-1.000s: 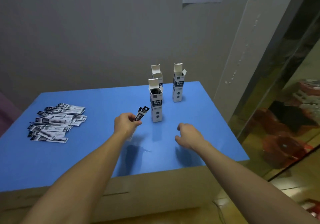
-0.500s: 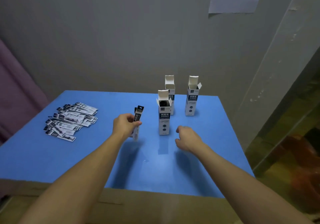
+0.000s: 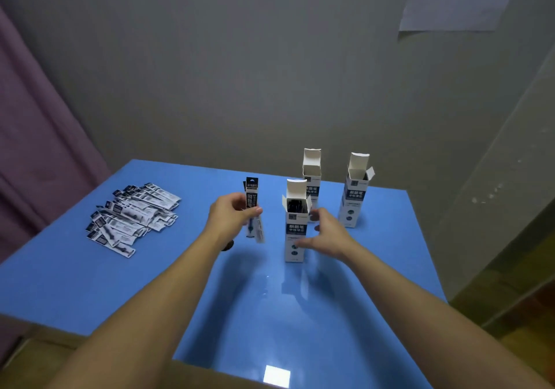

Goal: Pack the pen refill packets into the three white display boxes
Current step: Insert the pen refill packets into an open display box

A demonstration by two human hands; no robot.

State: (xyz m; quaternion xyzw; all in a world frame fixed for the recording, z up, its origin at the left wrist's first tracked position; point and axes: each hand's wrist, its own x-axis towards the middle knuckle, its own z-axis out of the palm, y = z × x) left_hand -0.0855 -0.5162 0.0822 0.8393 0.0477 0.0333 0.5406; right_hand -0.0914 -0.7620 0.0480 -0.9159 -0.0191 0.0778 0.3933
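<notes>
Centrally, left hand (image 3: pixel 232 214) grips packets (image 3: pixel 251 199) beside nearest box (image 3: pixel 295 223).

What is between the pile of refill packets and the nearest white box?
In the head view, the left hand gripping upright refill packets stands between pile and nearest box.

A blue table (image 3: pixel 120 283) carries three upright white display boxes (image 3: pixel 295 232), flaps open, toward its far right. A loose heap of pen refill packets (image 3: pixel 132 217) lies on its left side, well apart from them.
</notes>
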